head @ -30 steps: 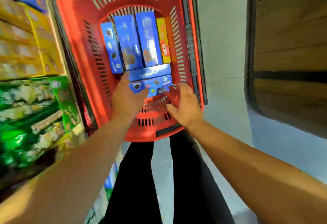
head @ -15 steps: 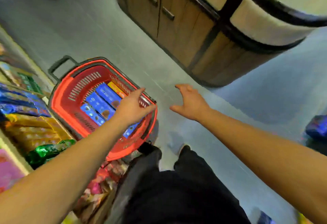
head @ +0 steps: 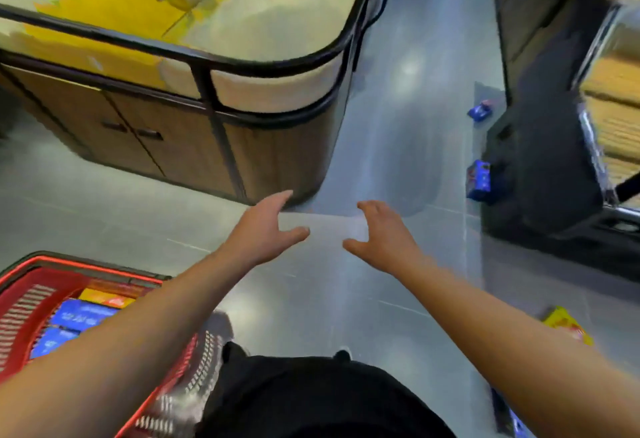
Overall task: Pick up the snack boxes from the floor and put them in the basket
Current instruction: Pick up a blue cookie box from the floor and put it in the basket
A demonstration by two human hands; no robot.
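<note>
Two blue snack boxes (head: 479,179) (head: 480,111) lie on the floor (head: 398,126) beside the dark shelf base (head: 540,174), well apart from the red basket (head: 24,302). Left hand (head: 263,235) and right hand (head: 382,235): fingers spread, holding nothing. Approach the nearer box first; grip across its narrow faces.

Red basket (head: 31,302), blue snack boxes (head: 479,179), grey floor (head: 398,147).

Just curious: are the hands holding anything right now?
Nothing is held. The left hand and right hand both hover open and empty above the floor.
</note>
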